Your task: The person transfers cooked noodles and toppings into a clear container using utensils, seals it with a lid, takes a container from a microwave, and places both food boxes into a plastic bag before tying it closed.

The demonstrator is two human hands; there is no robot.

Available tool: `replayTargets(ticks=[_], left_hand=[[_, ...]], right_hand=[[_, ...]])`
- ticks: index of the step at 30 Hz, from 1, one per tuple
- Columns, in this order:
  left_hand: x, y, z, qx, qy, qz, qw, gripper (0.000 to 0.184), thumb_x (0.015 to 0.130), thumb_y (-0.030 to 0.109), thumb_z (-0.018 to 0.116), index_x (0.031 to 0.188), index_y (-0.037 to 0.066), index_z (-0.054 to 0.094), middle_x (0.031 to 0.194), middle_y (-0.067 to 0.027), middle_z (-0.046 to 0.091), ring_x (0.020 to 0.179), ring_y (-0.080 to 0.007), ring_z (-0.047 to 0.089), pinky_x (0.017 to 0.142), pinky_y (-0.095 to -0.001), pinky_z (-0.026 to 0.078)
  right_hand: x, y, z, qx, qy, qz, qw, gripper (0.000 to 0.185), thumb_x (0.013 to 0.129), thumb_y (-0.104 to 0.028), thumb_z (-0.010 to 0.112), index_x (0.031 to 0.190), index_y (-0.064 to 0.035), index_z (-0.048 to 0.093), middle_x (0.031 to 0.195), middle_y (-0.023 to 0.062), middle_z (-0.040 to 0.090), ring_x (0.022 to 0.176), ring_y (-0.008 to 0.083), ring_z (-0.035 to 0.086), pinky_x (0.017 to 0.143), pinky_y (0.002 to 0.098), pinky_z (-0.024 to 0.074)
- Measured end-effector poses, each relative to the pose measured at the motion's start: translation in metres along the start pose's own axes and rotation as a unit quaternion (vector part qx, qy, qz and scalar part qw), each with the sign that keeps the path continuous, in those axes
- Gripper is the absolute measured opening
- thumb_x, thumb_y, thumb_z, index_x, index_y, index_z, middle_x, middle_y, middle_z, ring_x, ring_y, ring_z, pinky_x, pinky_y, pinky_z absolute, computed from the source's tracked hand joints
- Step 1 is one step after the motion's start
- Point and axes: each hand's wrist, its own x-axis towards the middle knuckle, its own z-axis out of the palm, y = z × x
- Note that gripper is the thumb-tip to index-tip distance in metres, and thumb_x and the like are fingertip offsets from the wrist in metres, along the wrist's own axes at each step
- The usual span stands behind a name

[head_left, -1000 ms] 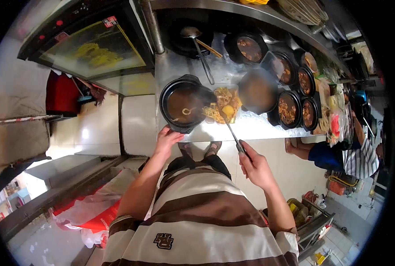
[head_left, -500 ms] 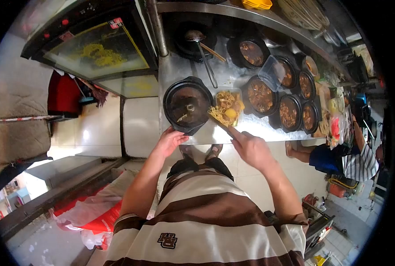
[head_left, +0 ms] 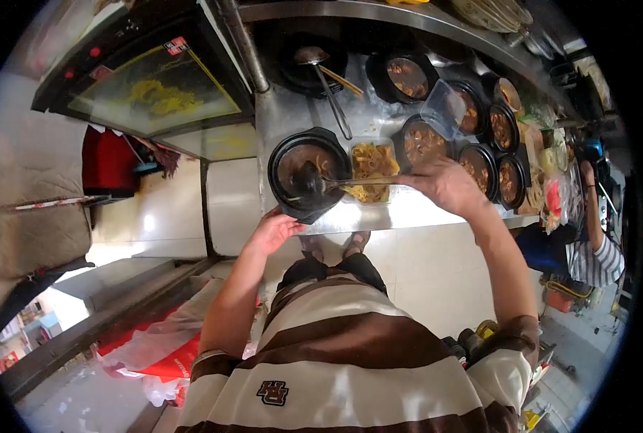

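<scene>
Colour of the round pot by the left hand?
The round pot is black; it shows best in the head view.

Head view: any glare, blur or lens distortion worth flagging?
Head view: fisheye bending with black corners; glare along the steel counter's front edge; a bright spot on the floor. Same view: right hand looks slightly soft, possibly motion blur.

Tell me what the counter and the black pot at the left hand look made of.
Counter: smooth metal, likely stainless steel; grey with bright, blurred reflections.
Pot: dark, faintly glossy, thick-rimmed; perhaps glazed ceramic, though cast iron is possible.
</scene>
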Motion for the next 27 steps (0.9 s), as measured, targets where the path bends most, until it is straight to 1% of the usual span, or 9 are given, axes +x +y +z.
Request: replayTargets(ticks=[2, 3, 9, 10, 14, 17, 24, 25, 27], left_hand=[[0.002, 0.002, 0.002, 0.000, 0.002, -0.004, 1.000, 0.028, 0.082, 0.000, 0.054, 0.110, 0.001, 0.053, 0.102, -0.0127, 0.064, 0.089, -0.0247, 0.064, 0.081, -0.0391, 0.054], [0.002, 0.002, 0.004, 0.002, 0.005, -0.003, 1.000, 0.029, 0.082, 0.000, 0.054, 0.111, 0.001, 0.053, 0.103, -0.0127, 0.063, 0.090, -0.0248, 0.064, 0.082, -0.0391, 0.053], [0.001, 0.000, 0.016, -0.031, -0.021, 0.020, 0.999, 0.037, 0.082, -0.002, 0.052, 0.118, 0.000, 0.049, 0.109, -0.0131, 0.062, 0.097, -0.0253, 0.062, 0.087, -0.0397, 0.053], [0.000, -0.001, 0.017, -0.033, -0.030, 0.026, 0.999, 0.038, 0.081, -0.003, 0.052, 0.119, -0.001, 0.049, 0.109, -0.0132, 0.061, 0.098, -0.0254, 0.062, 0.088, -0.0397, 0.053], [-0.004, -0.006, 0.029, -0.029, -0.035, 0.063, 0.997, 0.040, 0.080, -0.005, 0.052, 0.120, -0.001, 0.048, 0.110, -0.0133, 0.061, 0.099, -0.0251, 0.061, 0.088, -0.0405, 0.053], [-0.007, -0.014, 0.033, -0.039, -0.011, 0.080, 0.996, 0.041, 0.080, -0.005, 0.052, 0.120, 0.001, 0.048, 0.112, -0.0130, 0.060, 0.100, -0.0247, 0.060, 0.088, -0.0410, 0.053], [-0.036, -0.030, 0.067, -0.021, 0.038, 0.156, 0.987, 0.043, 0.081, -0.005, 0.052, 0.123, 0.005, 0.047, 0.115, -0.0103, 0.059, 0.105, -0.0237, 0.058, 0.091, -0.0415, 0.050], [-0.039, -0.032, 0.073, -0.017, 0.047, 0.164, 0.985, 0.043, 0.081, -0.005, 0.051, 0.123, 0.005, 0.047, 0.115, -0.0100, 0.059, 0.105, -0.0237, 0.058, 0.091, -0.0417, 0.049], [-0.045, -0.035, 0.088, -0.006, 0.072, 0.182, 0.981, 0.044, 0.081, -0.006, 0.051, 0.124, 0.005, 0.047, 0.115, -0.0097, 0.059, 0.106, -0.0235, 0.058, 0.092, -0.0419, 0.049]], right_hand=[[0.002, 0.002, -0.018, -0.033, 0.018, -0.007, 0.999, 0.046, 0.073, -0.008, 0.057, 0.117, -0.0218, 0.061, 0.091, 0.0039, 0.064, 0.082, 0.0226, 0.062, 0.072, 0.0347, 0.0498], [0.003, -0.002, -0.030, -0.082, -0.031, -0.014, 0.996, 0.043, 0.075, -0.008, 0.059, 0.116, -0.0197, 0.062, 0.092, 0.0051, 0.064, 0.083, 0.0241, 0.062, 0.071, 0.0353, 0.0499], [-0.012, -0.032, -0.004, 0.117, 0.029, 0.170, 0.978, 0.038, 0.081, -0.011, 0.064, 0.118, -0.0153, 0.060, 0.097, 0.0109, 0.064, 0.086, 0.0306, 0.061, 0.077, 0.0385, 0.0500], [-0.013, -0.040, 0.000, 0.135, -0.015, 0.213, 0.968, 0.040, 0.081, -0.010, 0.063, 0.120, -0.0147, 0.058, 0.098, 0.0119, 0.063, 0.086, 0.0311, 0.061, 0.075, 0.0378, 0.0507], [-0.025, -0.072, 0.027, 0.216, 0.020, 0.260, 0.941, 0.040, 0.083, -0.014, 0.061, 0.122, -0.0133, 0.056, 0.090, 0.0135, 0.061, 0.081, 0.0314, 0.061, 0.071, 0.0397, 0.0501], [-0.035, -0.093, 0.044, 0.232, 0.023, 0.271, 0.934, 0.046, 0.082, -0.013, 0.062, 0.126, -0.0080, 0.050, 0.088, 0.0148, 0.060, 0.080, 0.0317, 0.060, 0.071, 0.0402, 0.0491], [-0.051, -0.115, 0.077, 0.302, 0.081, 0.302, 0.901, 0.038, 0.086, -0.014, 0.059, 0.120, 0.0010, 0.050, 0.095, 0.0209, 0.062, 0.083, 0.0372, 0.061, 0.071, 0.0425, 0.0497], [-0.052, -0.113, 0.080, 0.301, 0.076, 0.295, 0.904, 0.036, 0.087, -0.019, 0.058, 0.116, 0.0014, 0.052, 0.091, 0.0236, 0.062, 0.080, 0.0381, 0.061, 0.070, 0.0434, 0.0501], [-0.058, -0.114, 0.086, 0.282, 0.051, 0.308, 0.907, 0.035, 0.087, -0.022, 0.057, 0.112, 0.0015, 0.053, 0.081, 0.0201, 0.064, 0.073, 0.0375, 0.062, 0.071, 0.0437, 0.0487]])
